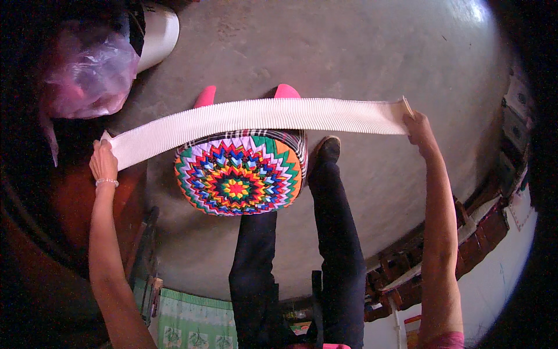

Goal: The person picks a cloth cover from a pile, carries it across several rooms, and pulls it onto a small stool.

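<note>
A long white band of finely ribbed fabric [244, 117] is stretched between my two hands. My left hand [103, 160], with a beaded bracelet at the wrist, grips its left end. The right end is pinched in my right hand [419, 127], beside a thin pale strip along that edge. Below the middle of the band sits a round padded seat or cushion [237, 187] with a multicoloured patchwork top and plaid sides. The band passes in front of its far edge. Two pink pointed tips [287, 91] show beyond the band; what they belong to is hidden.
My legs in dark trousers [338, 209] are near the cushion, one shoe [329, 149] at its right. A translucent plastic bag [93, 76] and a white cylindrical container [160, 37] stand upper left. Green patterned cloth [196, 320] hangs at the lower edge. Dark furniture lines the right side.
</note>
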Motion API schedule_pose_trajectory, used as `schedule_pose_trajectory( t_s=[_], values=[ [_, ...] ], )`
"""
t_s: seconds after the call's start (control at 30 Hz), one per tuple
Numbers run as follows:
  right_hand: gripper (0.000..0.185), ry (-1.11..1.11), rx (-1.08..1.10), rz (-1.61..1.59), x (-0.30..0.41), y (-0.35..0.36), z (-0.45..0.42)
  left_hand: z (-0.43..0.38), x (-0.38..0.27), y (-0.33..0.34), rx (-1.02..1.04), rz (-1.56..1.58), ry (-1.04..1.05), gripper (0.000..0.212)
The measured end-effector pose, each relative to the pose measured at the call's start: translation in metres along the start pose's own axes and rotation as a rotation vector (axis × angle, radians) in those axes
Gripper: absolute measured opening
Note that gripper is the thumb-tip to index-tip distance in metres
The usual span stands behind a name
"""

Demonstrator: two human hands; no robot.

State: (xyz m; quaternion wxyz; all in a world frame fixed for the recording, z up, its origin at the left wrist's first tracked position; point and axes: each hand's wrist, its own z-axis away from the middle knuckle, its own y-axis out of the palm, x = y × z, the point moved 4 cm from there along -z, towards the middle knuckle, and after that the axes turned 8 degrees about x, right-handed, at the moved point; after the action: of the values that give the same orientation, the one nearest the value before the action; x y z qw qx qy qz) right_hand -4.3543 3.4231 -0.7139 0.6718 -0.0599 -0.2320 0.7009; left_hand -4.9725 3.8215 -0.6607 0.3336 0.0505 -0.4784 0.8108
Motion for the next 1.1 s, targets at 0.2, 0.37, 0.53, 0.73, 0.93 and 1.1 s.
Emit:
schedule_pose_trajectory(
  t_s=[0.2, 0.37, 0.53, 0.73, 0.93, 1.1],
  values=[
    [0.025, 0.033, -0.056, 0.021, -0.006, -0.007, -0.001, -0.015, 0.005, -0.009, -0.027, 0.014, 0.002, 0.013],
    [0.023, 0.046, -0.034, -0.001, -0.003, -0.013, 0.005, -0.020, 0.016, -0.014, -0.054, 0.022, 0.000, 0.015],
    [0.025, 0.008, -0.001, -0.015, 0.006, -0.012, 0.013, -0.020, 0.016, -0.019, -0.024, 0.010, -0.010, 0.015],
    [0.024, 0.053, -0.004, -0.038, -0.010, -0.008, 0.014, -0.012, 0.008, -0.013, 0.009, 0.039, -0.023, 0.012],
    [0.025, 0.117, 0.010, 0.020, -0.054, 0.033, 0.023, 0.018, 0.002, 0.032, 0.134, 0.055, -0.059, 0.012],
    [0.022, 0.284, 0.106, -0.194, -0.096, 0.090, 0.058, 0.068, -0.009, 0.101, 0.275, 0.265, -0.168, 0.012]
  ],
)
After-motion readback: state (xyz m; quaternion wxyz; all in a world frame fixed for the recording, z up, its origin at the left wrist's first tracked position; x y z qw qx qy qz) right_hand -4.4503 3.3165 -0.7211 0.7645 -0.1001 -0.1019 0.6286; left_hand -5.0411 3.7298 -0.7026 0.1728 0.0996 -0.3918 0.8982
